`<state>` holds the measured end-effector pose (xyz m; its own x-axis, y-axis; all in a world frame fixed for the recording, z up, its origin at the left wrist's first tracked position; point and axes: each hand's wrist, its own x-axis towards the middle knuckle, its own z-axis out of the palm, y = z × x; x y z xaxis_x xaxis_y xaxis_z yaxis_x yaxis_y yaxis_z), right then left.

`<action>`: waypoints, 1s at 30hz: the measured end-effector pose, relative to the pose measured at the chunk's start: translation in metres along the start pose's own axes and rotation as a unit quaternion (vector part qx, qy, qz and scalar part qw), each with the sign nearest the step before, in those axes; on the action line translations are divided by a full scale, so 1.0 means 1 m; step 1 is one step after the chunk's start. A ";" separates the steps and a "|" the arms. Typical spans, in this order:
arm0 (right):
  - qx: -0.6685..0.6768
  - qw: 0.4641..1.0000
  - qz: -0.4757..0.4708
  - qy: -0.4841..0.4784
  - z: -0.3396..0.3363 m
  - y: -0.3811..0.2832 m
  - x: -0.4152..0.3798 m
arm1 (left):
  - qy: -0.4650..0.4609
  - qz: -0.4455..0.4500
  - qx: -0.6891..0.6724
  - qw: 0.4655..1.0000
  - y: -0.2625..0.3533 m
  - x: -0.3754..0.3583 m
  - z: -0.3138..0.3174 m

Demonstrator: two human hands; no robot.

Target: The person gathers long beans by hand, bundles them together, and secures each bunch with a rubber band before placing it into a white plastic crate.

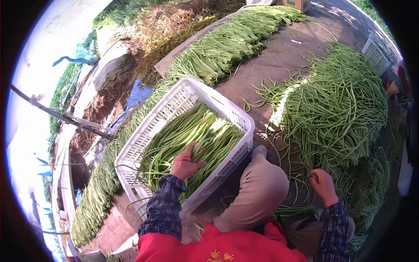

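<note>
A white plastic crate (231, 114) stands in front of me, tilted in view, with bundles of long green beans (174, 135) lying in it. Some bundles have reddish bands round them. My left hand (187, 163) rests on the beans inside the crate, its thumb and fingers apart. My right hand (323, 185) is near the lower edge of a large loose heap of long beans (336, 105), its fingers curled; whether a bean is between them is too small to tell.
A long row of laid-out beans (218, 52) runs behind and left of the crate. A second white crate (375, 56) and part of another person (393, 85) are at the far right. A cardboard box (297, 4) stands at the top. My bent knee is beside the crate.
</note>
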<state>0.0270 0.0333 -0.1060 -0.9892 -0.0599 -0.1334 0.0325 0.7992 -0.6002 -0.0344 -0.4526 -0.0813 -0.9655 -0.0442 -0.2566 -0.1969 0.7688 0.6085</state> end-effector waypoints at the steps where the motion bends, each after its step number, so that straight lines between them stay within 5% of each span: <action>1: 0.006 1.000 0.020 -0.018 0.001 0.005 -0.007 | -0.076 -0.026 -0.119 0.990 -0.016 0.008 0.032; 4: 0.002 0.999 0.033 -0.032 0.004 0.019 -0.023 | -0.073 -0.001 -0.026 0.997 -0.018 0.019 0.070; 6: -0.016 0.999 0.037 -0.025 0.007 0.021 -0.032 | -0.106 -0.060 -0.126 0.985 -0.016 0.021 0.061; 11: -0.033 0.995 0.069 -0.056 0.014 0.026 -0.037 | -0.146 0.046 -0.149 0.977 -0.010 0.034 0.056; 14: -0.041 0.996 0.058 -0.061 0.024 0.035 -0.037 | -0.145 0.062 0.010 0.988 -0.012 0.047 0.084; 16: -0.049 0.996 0.045 -0.059 0.025 0.036 -0.037 | -0.150 0.037 -0.014 0.988 -0.011 0.039 0.082; 20: -0.054 0.995 0.040 -0.077 0.023 0.025 -0.026 | -0.088 0.076 -0.049 0.992 -0.016 0.021 0.070; 22: -0.055 0.994 0.039 -0.085 0.024 0.023 -0.025 | 0.010 0.168 0.041 0.985 -0.030 0.004 0.054; 24: -0.035 0.997 0.042 -0.053 0.022 0.023 -0.026 | 0.031 0.092 -0.008 0.995 -0.054 -0.021 0.040; 30: -0.033 0.994 0.053 -0.092 0.028 0.028 -0.036 | -0.037 -0.093 0.187 0.977 -0.087 -0.103 0.008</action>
<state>0.0679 0.0413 -0.1395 -0.9376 -0.0771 -0.3390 0.1194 0.8443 -0.5224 0.0831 -0.5103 -0.1139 -0.9009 -0.1697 -0.3994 -0.2788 0.9317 0.2329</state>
